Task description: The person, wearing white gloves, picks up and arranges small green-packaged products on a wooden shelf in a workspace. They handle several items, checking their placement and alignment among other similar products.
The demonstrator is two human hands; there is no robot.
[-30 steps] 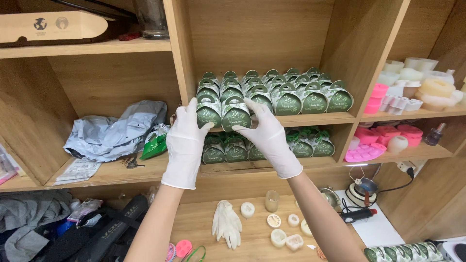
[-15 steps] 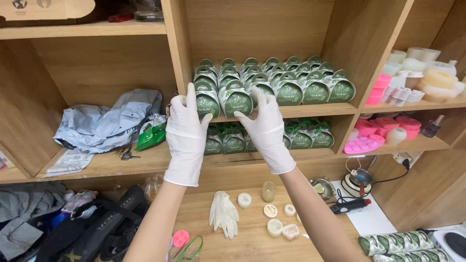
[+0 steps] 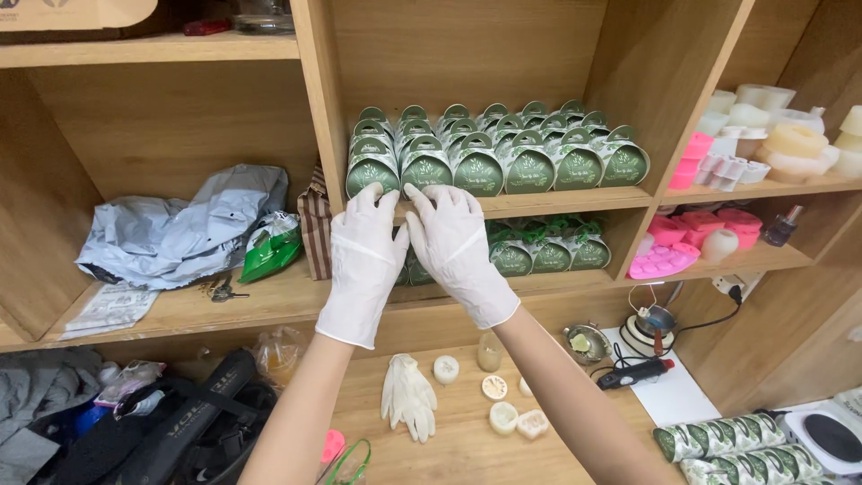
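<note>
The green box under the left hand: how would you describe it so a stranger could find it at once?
Find the wooden shelf in the middle bay, filled with rows of round-faced green boxes. Go to the front row and take its leftmost box, beside the upright divider. Only this one has the gloved left hand at its lower edge; the right hand reaches the next box.

The green boxes are small round-fronted cartons with pale leaf patterning, an oval label and an arched carry handle on top. They stand upright in tight rows on the wooden shelf, fronts facing out. The front-left box and its neighbour sit at the shelf's edge.
</note>
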